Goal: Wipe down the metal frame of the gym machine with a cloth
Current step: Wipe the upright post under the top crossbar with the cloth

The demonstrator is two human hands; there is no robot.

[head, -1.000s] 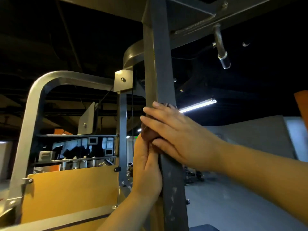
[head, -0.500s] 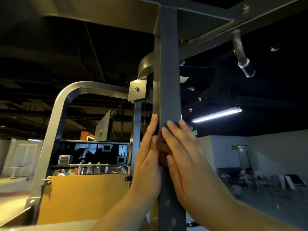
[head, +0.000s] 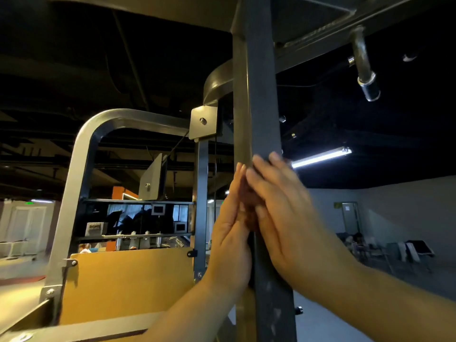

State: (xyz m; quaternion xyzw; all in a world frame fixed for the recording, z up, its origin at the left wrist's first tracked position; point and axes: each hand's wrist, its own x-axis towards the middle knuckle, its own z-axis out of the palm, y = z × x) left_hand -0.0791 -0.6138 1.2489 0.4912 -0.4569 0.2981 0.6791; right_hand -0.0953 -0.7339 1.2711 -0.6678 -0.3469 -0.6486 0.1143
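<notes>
Currently my left hand (head: 229,233) and right hand (head: 283,218), fingers flat, press dark brown cloth (head: 249,209) against upright grey steel post (head: 259,95); travel axis vertical.

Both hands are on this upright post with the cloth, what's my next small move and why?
Probably slide both upward together: the left hand and right hand press flat on opposite sides of the post, dark cloth caught between them, and more post runs above them to the top beam.
</notes>
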